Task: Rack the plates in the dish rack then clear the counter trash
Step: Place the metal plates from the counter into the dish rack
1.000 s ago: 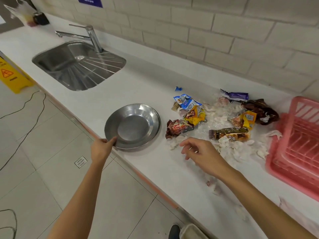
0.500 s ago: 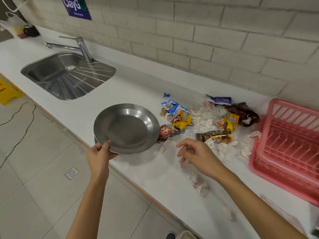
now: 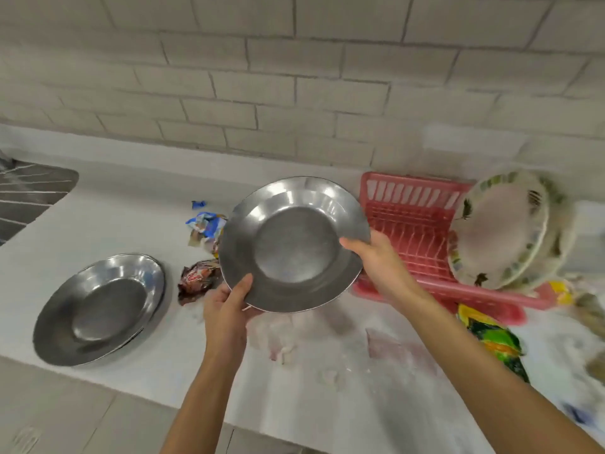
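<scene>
Above counter (image 3: 108,224), hands (image 3: 226,309) (image 3: 376,257) hold shiny, seemingly clean plate (image 3: 294,244).

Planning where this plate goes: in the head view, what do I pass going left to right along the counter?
sink → steel plate lying flat → brown snack wrapper → held steel plate → pink dish rack → patterned plates standing in the rack

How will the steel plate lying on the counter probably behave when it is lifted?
That steel plate looks thin and rigid, so it is probably stiff and fairly light. Its glossy surface may feel slippery. Its raised rim should be easy to grip.
</scene>
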Demonstrator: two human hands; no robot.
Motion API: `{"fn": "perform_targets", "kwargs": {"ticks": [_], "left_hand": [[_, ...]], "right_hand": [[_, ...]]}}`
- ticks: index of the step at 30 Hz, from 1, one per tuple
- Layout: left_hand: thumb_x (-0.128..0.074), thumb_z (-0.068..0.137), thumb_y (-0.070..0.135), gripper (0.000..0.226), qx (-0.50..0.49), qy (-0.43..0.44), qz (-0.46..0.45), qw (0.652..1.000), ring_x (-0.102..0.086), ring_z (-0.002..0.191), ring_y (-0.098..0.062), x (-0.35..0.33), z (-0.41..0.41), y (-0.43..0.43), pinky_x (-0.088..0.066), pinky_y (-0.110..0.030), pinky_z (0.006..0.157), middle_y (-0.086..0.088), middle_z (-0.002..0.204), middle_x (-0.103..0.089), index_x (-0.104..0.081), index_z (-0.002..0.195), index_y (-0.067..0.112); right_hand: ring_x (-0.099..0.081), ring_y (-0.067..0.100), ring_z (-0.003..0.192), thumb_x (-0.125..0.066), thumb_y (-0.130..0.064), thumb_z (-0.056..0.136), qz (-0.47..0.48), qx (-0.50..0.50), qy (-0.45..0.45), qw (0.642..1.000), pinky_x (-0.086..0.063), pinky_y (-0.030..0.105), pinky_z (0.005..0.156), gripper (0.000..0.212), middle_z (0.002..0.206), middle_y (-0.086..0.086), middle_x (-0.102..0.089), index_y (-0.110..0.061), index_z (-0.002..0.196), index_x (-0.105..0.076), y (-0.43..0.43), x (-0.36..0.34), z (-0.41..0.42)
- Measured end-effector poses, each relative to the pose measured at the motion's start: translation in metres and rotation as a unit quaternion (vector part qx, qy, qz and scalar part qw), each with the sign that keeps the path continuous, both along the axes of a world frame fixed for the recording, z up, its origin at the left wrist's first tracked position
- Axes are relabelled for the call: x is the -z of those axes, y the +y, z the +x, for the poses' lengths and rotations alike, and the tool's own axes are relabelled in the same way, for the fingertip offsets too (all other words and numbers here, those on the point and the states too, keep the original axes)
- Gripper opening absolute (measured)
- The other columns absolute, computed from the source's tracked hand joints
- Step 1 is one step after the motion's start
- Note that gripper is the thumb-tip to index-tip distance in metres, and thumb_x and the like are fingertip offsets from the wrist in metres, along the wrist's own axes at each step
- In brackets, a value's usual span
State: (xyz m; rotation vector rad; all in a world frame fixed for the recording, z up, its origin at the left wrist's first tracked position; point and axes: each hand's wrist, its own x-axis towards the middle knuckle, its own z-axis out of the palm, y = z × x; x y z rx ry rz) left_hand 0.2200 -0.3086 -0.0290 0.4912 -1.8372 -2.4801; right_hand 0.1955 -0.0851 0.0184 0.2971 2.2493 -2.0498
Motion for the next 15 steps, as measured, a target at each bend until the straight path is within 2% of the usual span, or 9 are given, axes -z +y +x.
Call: {"fn": "perform_targets", "kwargs": {"ticks": [3,5,8,10,12,15], "left_hand": [[-0.059,0.095,0.021,0.015,0.081,-0.012,-0.036,0.996,-0.073,0.082,-0.02,0.005,-0.012,0.045,-0.059,-0.031,0.064,-0.004,0.088,-0.076,-0.069,0.093,0.009],[-0.059,0.096,0.028,0.017,0.146,-0.027,-0.054,0.987,-0.073,0.084,-0.019,0.008,-0.014,0.079,-0.059,-0.035,0.069,-0.003,0.093,-0.076,-0.069,0.097,0.015],[-0.055,0.098,0.031,0.021,0.205,-0.034,-0.058,0.976,-0.073,0.082,-0.018,0.01,-0.015,0.12,-0.059,-0.035,0.067,-0.004,0.09,-0.076,-0.069,0.099,0.015],[-0.052,0.1,0.031,0.023,0.221,0.012,-0.118,0.968,-0.071,0.085,-0.017,0.013,-0.019,0.14,-0.059,-0.036,0.071,0.001,0.086,-0.075,-0.069,0.093,0.017],[-0.052,0.098,0.034,0.025,0.226,0.124,-0.248,0.934,-0.067,0.085,-0.011,0.021,-0.026,0.156,-0.055,-0.034,0.076,0.009,0.083,-0.073,-0.07,0.086,0.023],[-0.051,0.093,0.046,0.03,0.264,0.29,-0.401,0.828,-0.061,0.086,-0.007,0.033,-0.038,0.175,-0.05,-0.033,0.07,0.012,0.091,-0.07,-0.071,0.091,0.024]], "right_hand": [[-0.064,0.006,0.066,-0.053,0.001,0.088,0.047,0.057,0.053,0.996,-0.047,0.02,0.059,0.026,0.074,-0.01,-0.07,-0.021,0.089,-0.068,0.043,-0.02,0.007],[-0.065,0.007,0.076,-0.053,0.003,0.085,0.094,0.104,0.066,0.988,-0.051,0.025,0.068,0.03,0.082,-0.007,-0.071,-0.024,0.085,-0.066,0.077,-0.029,0.015],[-0.068,0.016,0.086,-0.054,-0.001,0.083,0.157,0.14,0.062,0.976,-0.053,0.033,0.075,0.025,0.089,0.0,-0.072,-0.02,0.09,-0.067,0.12,-0.043,0.026],[-0.068,0.018,0.085,-0.054,-0.002,0.081,0.202,0.154,0.069,0.965,-0.053,0.034,0.075,0.022,0.087,0.003,-0.072,-0.016,0.091,-0.068,0.144,-0.058,0.029],[-0.066,0.017,0.081,-0.053,-0.003,0.079,0.26,0.174,0.075,0.947,-0.05,0.029,0.067,0.02,0.085,0.004,-0.07,-0.015,0.088,-0.066,0.166,-0.074,0.029],[-0.06,0.028,0.086,-0.049,-0.01,0.077,0.362,0.19,0.082,0.909,-0.046,0.031,0.065,0.021,0.094,0.008,-0.065,-0.012,0.096,-0.057,0.195,-0.095,0.026]]}}
